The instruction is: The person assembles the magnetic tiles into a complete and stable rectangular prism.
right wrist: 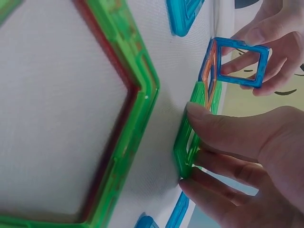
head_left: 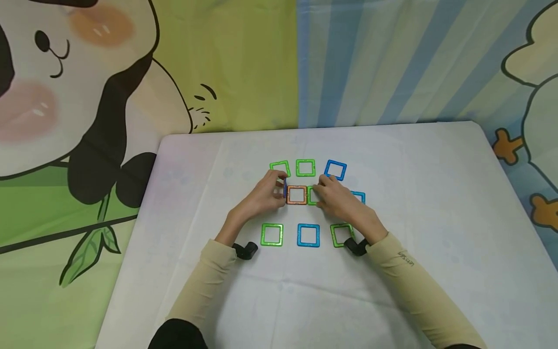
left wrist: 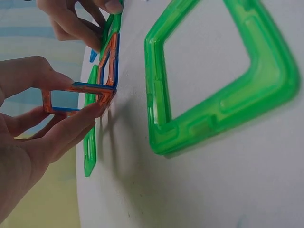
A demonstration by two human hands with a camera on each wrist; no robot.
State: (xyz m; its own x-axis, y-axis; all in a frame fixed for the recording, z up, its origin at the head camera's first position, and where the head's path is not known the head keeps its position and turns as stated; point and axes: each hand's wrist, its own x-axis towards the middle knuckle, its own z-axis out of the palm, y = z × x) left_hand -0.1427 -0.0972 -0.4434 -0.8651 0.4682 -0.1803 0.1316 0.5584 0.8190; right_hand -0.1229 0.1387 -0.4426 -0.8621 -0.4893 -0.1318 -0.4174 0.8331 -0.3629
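My left hand pinches a blue-and-orange square magnetic tile by its edges, holding it upright. One edge of that tile meets the left side of an orange-faced magnetic tile, which lies flat on the table and shows a blue underside in the left wrist view. On the orange tile's other side lies a green magnetic tile. My right hand grips this green tile, thumb on the near side and fingers on the far side, partly covering it in the head view.
Around the hands lie several loose square tiles: green, blue and another green one behind; green, blue and green in front. A blue tile shows beside the right wrist. All lie on a white-covered table.
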